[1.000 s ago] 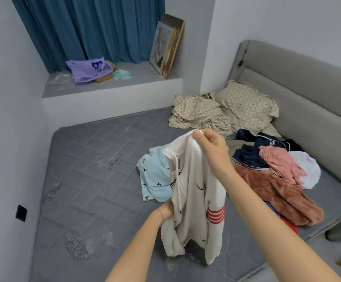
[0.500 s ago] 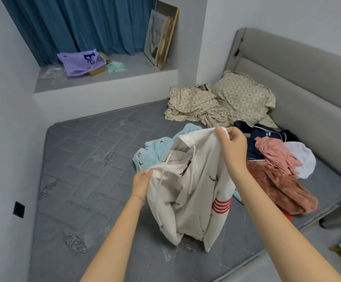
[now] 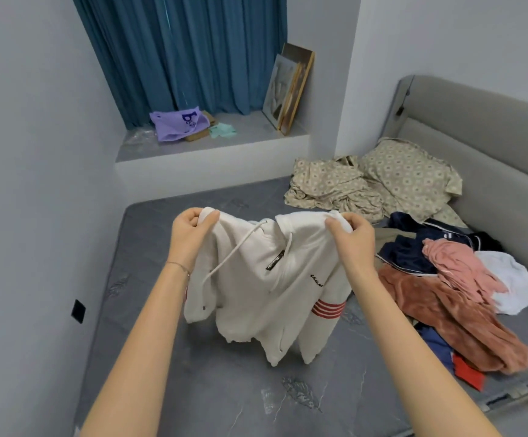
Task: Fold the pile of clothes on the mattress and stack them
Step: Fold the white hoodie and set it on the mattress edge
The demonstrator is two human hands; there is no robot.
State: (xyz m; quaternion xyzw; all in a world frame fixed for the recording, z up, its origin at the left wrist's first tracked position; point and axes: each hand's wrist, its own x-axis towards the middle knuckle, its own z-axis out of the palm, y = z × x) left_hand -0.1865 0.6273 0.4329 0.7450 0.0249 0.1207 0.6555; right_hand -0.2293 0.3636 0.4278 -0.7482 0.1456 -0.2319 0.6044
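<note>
**Head view.** Your left hand (image 3: 190, 230) and right hand (image 3: 352, 236) hold a white hoodie (image 3: 256, 294) up at the centre of the frame, above the grey mattress (image 3: 161, 389). The lower hem hangs close to the surface; whether it touches cannot be told. Each hand is clenched on the top edge of the garment. The left grasps the fabric at the hoodie's 10 o'clock corner, and the right grasps it at the 1 o'clock corner. The hoodie hangs spread between the two grips. A drawstring (image 3: 231, 253) runs across the chest, and a sleeve with red stripes (image 3: 327, 307) hangs on the 4 o'clock side. A thin bracelet (image 3: 179, 265) sits on your left wrist.

The pile of clothes (image 3: 414, 298) lies unfolded on the mattress at 3 o'clock from the hoodie:
- a navy garment (image 3: 414, 250) with white piping at the far end
- a pink garment (image 3: 458, 266) over it
- a white garment (image 3: 508, 279) just beside the pink one, toward the headboard (image 3: 477, 121)
- a rust-brown fleece garment (image 3: 464, 329) at the near end
- blue and red fabric (image 3: 445, 348) beneath the fleece, at the mattress edge

At 1 o'clock, crumpled patterned bedding (image 3: 328, 187) and a matching pillow (image 3: 411, 175) lie by the grey headboard. At 12 o'clock, a window ledge (image 3: 250, 134) carries a purple bag (image 3: 177, 124). Picture frames (image 3: 291, 89) lean against the wall at its right end, beside a teal curtain (image 3: 187, 52). At 9 o'clock, a black wall socket (image 3: 78, 311) sits on the left wall.
</note>
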